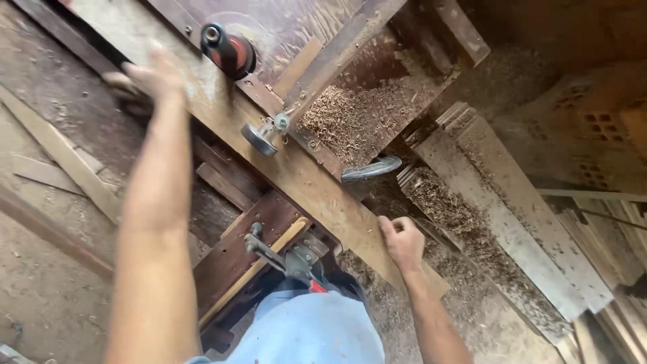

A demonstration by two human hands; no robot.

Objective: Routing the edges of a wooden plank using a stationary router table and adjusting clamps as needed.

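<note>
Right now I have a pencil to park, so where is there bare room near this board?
Bare room: the dusty floor left of the left hand, and the long board between both hands. Crowded: the shavings beyond the metal knob, and the plank stack right of the right hand.

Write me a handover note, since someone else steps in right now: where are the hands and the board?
Left hand: stretched out, flat on the far end of the long wooden board.
Right hand: gripping the board's near edge.
Board: lies slanted across the woodworking machine, beside the red-and-black knob and the metal wheel.
Sawdust is piled beyond. How much of the board is worked cannot be told.
</note>
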